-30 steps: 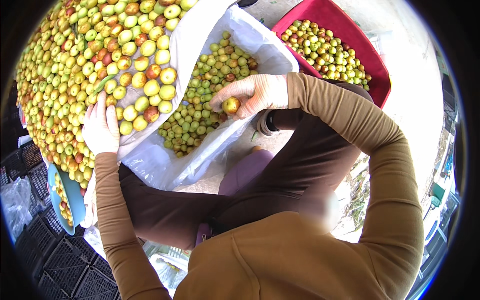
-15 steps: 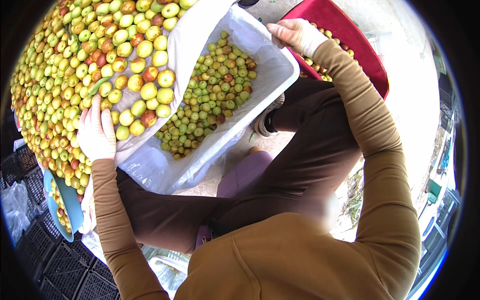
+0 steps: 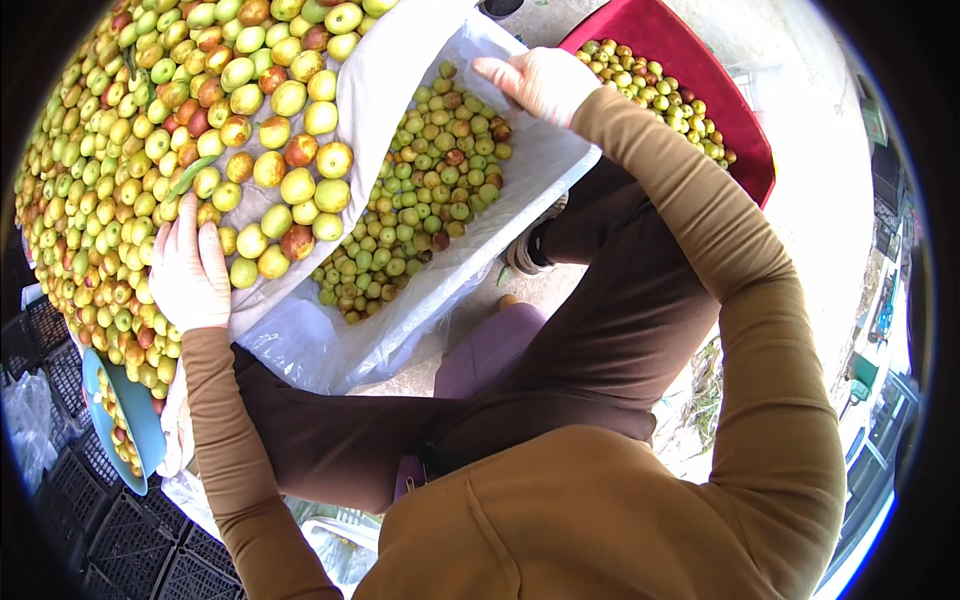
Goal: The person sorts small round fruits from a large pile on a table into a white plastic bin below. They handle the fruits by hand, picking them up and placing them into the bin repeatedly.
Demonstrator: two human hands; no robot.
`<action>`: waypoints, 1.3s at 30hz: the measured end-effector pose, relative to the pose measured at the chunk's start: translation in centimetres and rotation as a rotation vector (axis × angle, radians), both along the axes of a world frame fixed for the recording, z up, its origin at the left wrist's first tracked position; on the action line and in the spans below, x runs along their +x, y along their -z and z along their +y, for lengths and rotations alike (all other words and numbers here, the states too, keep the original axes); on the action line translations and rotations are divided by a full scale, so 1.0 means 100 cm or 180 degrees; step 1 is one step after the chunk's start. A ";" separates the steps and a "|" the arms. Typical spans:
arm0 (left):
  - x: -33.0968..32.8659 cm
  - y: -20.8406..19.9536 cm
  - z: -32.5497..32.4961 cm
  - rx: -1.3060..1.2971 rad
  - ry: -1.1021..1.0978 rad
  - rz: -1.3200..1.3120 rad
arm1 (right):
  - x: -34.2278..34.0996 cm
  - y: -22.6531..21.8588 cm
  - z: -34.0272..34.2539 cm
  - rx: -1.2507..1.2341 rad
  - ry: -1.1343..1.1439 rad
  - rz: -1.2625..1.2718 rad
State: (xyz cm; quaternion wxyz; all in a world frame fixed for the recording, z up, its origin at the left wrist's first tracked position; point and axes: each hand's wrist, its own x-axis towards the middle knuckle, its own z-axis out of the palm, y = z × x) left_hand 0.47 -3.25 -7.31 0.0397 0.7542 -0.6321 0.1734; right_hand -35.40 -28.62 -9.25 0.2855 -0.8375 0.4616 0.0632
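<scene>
My left hand point(image 3: 190, 268) lies with its fingers stretched out on the near edge of a large heap of green and reddish jujubes point(image 3: 120, 200). My right hand point(image 3: 540, 84) hovers over the far right rim of a white crate point(image 3: 575, 160), between it and a red basin point(image 3: 755, 150). Its thumb points left, away from the palm; the other fingers are partly hidden, and nothing shows in it. Clear plastic lines the crate, and jujubes point(image 3: 420, 190) cover its bottom. More jujubes point(image 3: 660, 95) lie in the basin.
A pale cloth point(image 3: 385, 70) hangs under the heap toward the crate. At lower left, a blue bowl point(image 3: 145, 415) with some jujubes stands by black plastic crates point(image 3: 125, 535). My legs point(image 3: 590, 310) flank the near side of the white crate.
My right hand has moved left from the red basin toward the white crate, uncovering jujubes in the basin. My left hand has barely shifted on the heap.
</scene>
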 end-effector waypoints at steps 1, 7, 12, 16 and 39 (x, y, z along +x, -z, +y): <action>0.000 -0.001 0.001 0.0003 0.0014 0.0001 | -0.001 -0.001 -0.003 -0.0106 -0.0060 -0.0023; 0.000 0.000 -0.001 -0.0153 0.0125 -0.0009 | -0.074 0.004 -0.057 0.0872 0.1169 -0.0668; 0.000 0.001 -0.003 -0.0163 0.0126 0.0047 | -0.052 0.001 -0.025 0.1205 0.0213 -0.1526; 0.001 0.000 -0.001 -0.0076 0.0173 0.0063 | -0.036 -0.018 -0.034 0.0153 -0.0312 -0.1177; -0.005 0.012 -0.004 0.0037 -0.0095 -0.0482 | -0.037 0.040 -0.001 -0.0604 0.0038 -0.0217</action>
